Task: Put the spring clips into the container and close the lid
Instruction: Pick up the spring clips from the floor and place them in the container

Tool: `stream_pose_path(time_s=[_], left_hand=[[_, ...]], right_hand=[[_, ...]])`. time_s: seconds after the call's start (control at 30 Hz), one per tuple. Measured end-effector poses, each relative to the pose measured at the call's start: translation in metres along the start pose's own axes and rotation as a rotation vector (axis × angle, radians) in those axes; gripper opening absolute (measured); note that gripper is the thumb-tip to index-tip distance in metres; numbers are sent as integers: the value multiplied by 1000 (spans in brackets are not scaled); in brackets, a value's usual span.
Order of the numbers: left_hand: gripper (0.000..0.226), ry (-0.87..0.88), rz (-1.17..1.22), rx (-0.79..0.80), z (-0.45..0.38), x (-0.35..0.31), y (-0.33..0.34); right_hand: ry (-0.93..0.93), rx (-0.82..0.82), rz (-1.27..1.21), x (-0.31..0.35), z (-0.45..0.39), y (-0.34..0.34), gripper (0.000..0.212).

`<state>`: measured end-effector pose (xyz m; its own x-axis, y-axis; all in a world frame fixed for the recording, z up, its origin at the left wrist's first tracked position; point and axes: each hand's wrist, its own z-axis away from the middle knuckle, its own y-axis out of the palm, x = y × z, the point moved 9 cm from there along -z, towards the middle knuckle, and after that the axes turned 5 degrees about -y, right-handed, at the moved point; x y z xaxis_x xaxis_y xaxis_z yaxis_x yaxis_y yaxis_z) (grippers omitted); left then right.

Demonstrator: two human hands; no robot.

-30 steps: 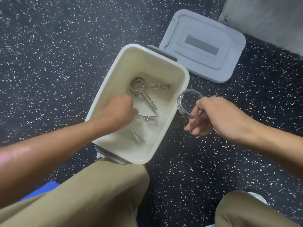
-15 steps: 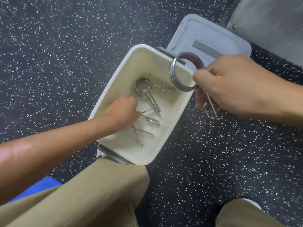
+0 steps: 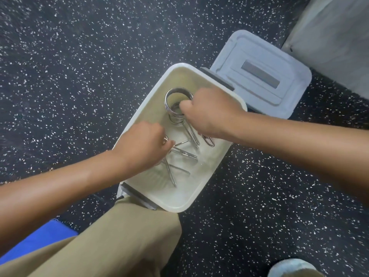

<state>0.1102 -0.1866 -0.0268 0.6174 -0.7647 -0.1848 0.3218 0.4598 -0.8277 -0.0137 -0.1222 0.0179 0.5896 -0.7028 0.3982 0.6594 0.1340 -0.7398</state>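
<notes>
- A second ago my right hand [image 3: 211,112] was out over the floor at 3 o'clock of the container [image 3: 201,196], holding a spring clip [image 3: 175,102]; now it is down inside, at the far end toward 12 o'clock.
- That hand is closed around the clip's handles, and the coil stands up just left of my knuckles, above the coil of another clip [image 3: 176,117] already lying in there.
- I judge this clip is about to be let go; it is inside the walls, but I cannot tell whether it touches the bottom yet.
- My left hand [image 3: 145,146] has hardly moved: it sits at the 9 o'clock side of the container, fingers curled over a clip whose handles [image 3: 182,153] stick out toward 3 o'clock. Whether I am pinching it or just resting on it, I cannot tell.
- The lid [image 3: 259,76] lies flat on the speckled floor [image 3: 79,76] at 1 o'clock, just beyond the container, untouched, so closing is left to do.
- Hidden: my fingertips on both sides, the coil under my left hand, and part of the lower clip under my right.
- My knee [image 3: 127,226] covers the container's near corner at 6 o'clock. No loose clips show on the floor, though my arms block some of it.
</notes>
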Motion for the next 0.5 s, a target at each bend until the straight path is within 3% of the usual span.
stream_pose_path(time_s=[0.13,0.23,0.5], left_hand=[[43,11,-16,10,4,-2,2],[41,47,-48,-3,5,-10,-2],[43,47,-77,-2,8,-13,-4]], right_hand=[[-8,7,108,-4,-19,22,26],[32,3,69,-9,-30,39,35],[70,-44,152,-18,-50,54,32]])
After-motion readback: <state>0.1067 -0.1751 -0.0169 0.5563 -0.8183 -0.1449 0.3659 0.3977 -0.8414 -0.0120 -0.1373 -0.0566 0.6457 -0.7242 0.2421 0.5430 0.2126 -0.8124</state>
